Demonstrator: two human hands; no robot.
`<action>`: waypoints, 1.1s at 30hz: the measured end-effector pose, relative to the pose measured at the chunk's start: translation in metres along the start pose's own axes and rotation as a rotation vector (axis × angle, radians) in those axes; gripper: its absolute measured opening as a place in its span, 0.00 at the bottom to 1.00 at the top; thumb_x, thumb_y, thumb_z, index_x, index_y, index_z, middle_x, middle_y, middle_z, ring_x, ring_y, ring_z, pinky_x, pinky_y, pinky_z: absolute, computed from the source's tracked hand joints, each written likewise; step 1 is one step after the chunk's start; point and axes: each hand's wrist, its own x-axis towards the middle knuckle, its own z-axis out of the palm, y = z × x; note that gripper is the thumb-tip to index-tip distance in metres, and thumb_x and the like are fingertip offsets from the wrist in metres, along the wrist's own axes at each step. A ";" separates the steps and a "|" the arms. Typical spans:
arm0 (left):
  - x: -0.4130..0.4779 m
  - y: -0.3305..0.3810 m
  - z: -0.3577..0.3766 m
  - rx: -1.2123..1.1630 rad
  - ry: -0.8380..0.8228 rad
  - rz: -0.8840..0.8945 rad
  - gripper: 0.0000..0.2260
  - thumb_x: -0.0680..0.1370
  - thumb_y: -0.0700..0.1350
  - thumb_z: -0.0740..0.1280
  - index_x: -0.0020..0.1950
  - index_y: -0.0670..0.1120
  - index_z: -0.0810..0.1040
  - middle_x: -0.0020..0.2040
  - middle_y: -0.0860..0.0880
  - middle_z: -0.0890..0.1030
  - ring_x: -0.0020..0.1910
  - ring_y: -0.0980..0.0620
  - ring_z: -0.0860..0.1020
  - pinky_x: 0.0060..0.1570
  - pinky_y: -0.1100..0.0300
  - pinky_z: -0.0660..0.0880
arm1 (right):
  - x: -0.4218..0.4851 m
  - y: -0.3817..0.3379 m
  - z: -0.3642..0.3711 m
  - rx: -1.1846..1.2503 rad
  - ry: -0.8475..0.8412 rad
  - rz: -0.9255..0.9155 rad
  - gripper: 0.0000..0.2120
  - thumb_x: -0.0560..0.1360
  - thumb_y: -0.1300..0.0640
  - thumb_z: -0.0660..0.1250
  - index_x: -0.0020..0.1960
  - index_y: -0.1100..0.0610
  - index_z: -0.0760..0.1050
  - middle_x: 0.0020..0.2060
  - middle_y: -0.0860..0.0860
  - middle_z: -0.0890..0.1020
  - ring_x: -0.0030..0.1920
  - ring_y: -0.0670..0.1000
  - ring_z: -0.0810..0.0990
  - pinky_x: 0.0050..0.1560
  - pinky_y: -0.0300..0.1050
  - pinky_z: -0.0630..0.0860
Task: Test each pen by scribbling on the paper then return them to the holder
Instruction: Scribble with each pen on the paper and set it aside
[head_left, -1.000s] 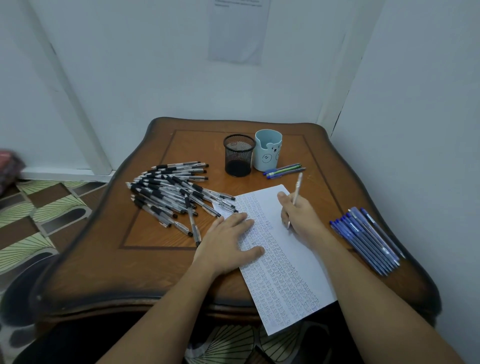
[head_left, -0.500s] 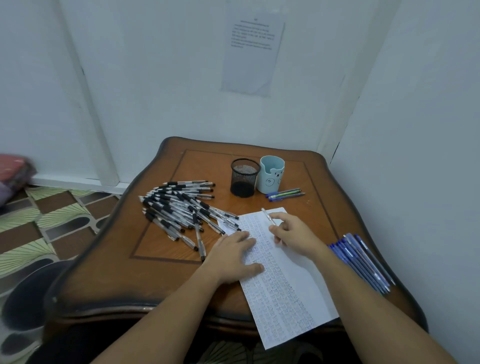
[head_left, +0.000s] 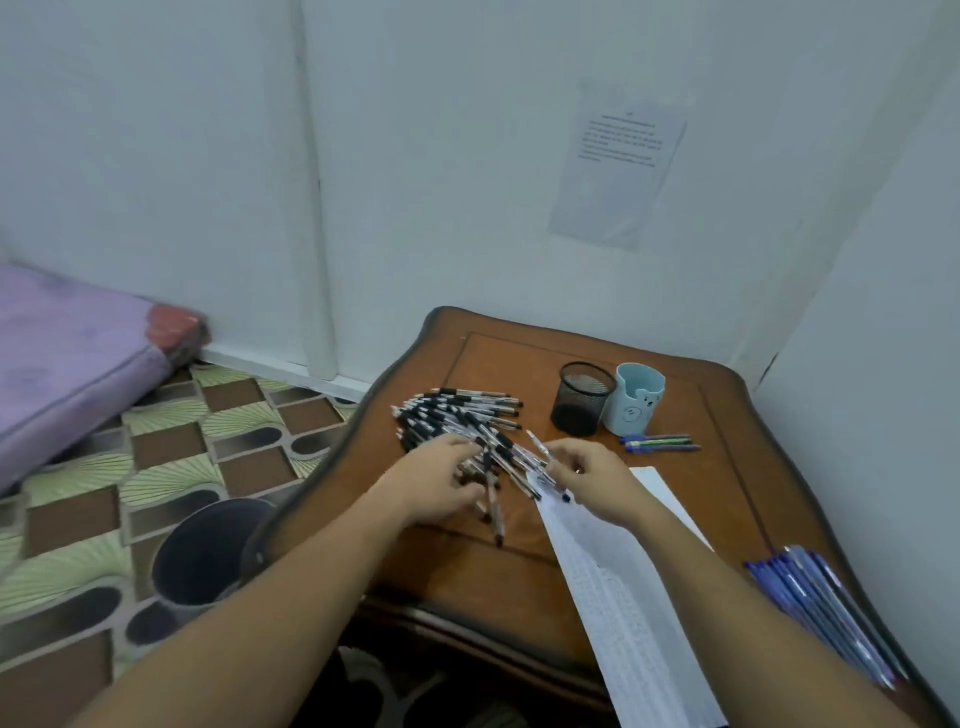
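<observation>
Plastic, light, slick: our right grip (head_left: 592, 480) apparently pinches a pen (head_left: 537, 448) by its barrel; left grip (head_left: 436, 483) atop the pile (head_left: 457, 415), hold unclear.

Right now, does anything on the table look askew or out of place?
The paper lies askew, its near end hanging over the table edge. The black pens sprawl in a loose heap, and the mesh holder looks empty.

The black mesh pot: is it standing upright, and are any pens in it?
Upright: the black mesh pot stands on its base, open rim up. No pens rise above the rim; what lies in the dark bottom cannot be told.
</observation>
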 end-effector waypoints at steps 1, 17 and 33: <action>-0.008 -0.013 -0.007 0.003 0.028 -0.024 0.27 0.77 0.54 0.67 0.74 0.49 0.67 0.73 0.50 0.67 0.70 0.51 0.68 0.69 0.59 0.64 | 0.006 -0.013 0.009 0.006 -0.021 -0.024 0.12 0.82 0.55 0.63 0.65 0.51 0.78 0.43 0.47 0.81 0.40 0.44 0.79 0.38 0.36 0.73; -0.154 -0.203 -0.066 -0.041 0.222 -0.511 0.25 0.78 0.53 0.67 0.74 0.51 0.67 0.71 0.50 0.70 0.67 0.52 0.70 0.67 0.54 0.68 | 0.101 -0.231 0.200 -0.042 -0.386 -0.277 0.10 0.82 0.53 0.64 0.60 0.56 0.79 0.48 0.51 0.83 0.49 0.50 0.82 0.46 0.43 0.78; -0.100 -0.169 -0.063 -0.025 0.300 -0.366 0.25 0.77 0.54 0.66 0.73 0.51 0.69 0.67 0.50 0.73 0.65 0.52 0.71 0.64 0.56 0.68 | 0.100 -0.178 0.154 0.000 -0.205 -0.303 0.20 0.79 0.52 0.67 0.71 0.50 0.73 0.53 0.46 0.79 0.52 0.45 0.77 0.55 0.43 0.76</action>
